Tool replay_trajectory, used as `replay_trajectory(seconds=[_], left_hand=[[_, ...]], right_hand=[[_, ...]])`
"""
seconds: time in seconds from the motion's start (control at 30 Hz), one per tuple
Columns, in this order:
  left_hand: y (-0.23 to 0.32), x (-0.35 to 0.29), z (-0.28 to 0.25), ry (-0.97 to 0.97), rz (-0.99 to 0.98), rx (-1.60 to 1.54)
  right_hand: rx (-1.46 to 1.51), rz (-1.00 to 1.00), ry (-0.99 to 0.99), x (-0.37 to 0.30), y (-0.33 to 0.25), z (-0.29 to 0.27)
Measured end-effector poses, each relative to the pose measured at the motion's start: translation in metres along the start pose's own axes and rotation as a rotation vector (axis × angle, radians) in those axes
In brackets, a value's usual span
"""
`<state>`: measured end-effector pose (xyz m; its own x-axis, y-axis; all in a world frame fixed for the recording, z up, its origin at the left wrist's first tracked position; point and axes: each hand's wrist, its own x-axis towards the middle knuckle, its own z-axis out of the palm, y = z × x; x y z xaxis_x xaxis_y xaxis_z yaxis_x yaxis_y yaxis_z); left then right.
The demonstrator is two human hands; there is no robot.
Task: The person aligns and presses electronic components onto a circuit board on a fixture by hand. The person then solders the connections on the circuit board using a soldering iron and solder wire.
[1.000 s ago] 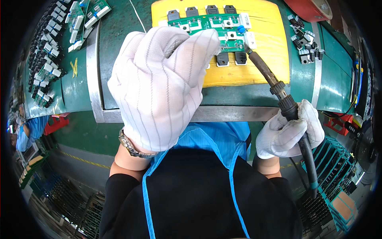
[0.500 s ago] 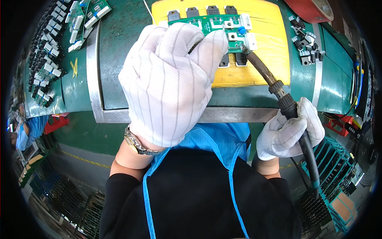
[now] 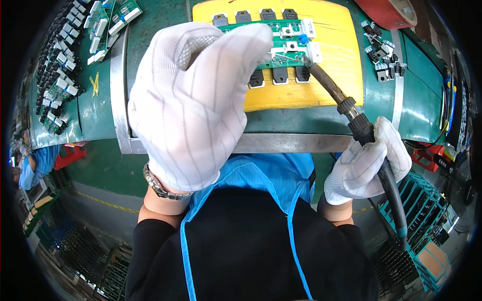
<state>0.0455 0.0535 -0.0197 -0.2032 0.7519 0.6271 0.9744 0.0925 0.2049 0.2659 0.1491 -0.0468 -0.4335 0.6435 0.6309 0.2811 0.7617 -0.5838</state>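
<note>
A green circuit board [image 3: 277, 64] lies on a yellow pad [image 3: 337, 60], with black flat components [image 3: 279, 75] along its near and far edges. My right hand [image 3: 369, 168], in a white glove, is closed round the handle of a soldering iron [image 3: 329, 83]. The iron's tip touches the near right part of the board, beside a white block and a blue round part. Gloved in white too, my left hand [image 3: 188, 105] covers the board's left end. Between its thumb and finger it pinches a thin solder wire [image 3: 285, 56] that runs toward the iron's tip.
Rows of finished-looking boards with black parts [image 3: 60, 90] stand at the left, near more green boards [image 3: 113, 25]. Loose black components [image 3: 384, 52] lie on the right of the green bench. A red bowl [image 3: 384, 14] sits at the far right. A metal strip [image 3: 286, 142] edges the bench.
My left hand has shifted left and turned slightly, so more of the solder wire and board shows. The iron's tip stays at nearly the same spot on the board.
</note>
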Motion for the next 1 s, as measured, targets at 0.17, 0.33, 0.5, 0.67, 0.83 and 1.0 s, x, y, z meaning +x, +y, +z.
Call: replay_trajectory(seconds=[0.17, 0.33, 0.5, 0.67, 0.83, 1.0], left_hand=[[0.005, -0.007, 0.008, 0.107, -0.179, -0.122], [0.004, -0.008, 0.011, 0.061, -0.115, -0.036], [0.006, -0.011, 0.014, 0.015, -0.087, 0.066], [0.004, -0.015, 0.020, 0.061, -0.074, 0.016], [0.000, -0.017, 0.025, 0.094, -0.021, 0.075], [0.001, -0.015, 0.026, 0.067, -0.020, 0.066]], right_hand=[[-0.029, -0.054, -0.056, -0.001, -0.005, -0.006], [-0.092, -0.030, 0.081, 0.005, -0.017, -0.001], [0.025, -0.058, 0.037, 0.018, -0.023, 0.007], [0.086, -0.135, 0.011, 0.018, -0.023, 0.013], [0.068, -0.211, 0.035, 0.021, -0.029, 0.014], [-0.102, -0.114, -0.245, 0.029, -0.043, -0.002]])
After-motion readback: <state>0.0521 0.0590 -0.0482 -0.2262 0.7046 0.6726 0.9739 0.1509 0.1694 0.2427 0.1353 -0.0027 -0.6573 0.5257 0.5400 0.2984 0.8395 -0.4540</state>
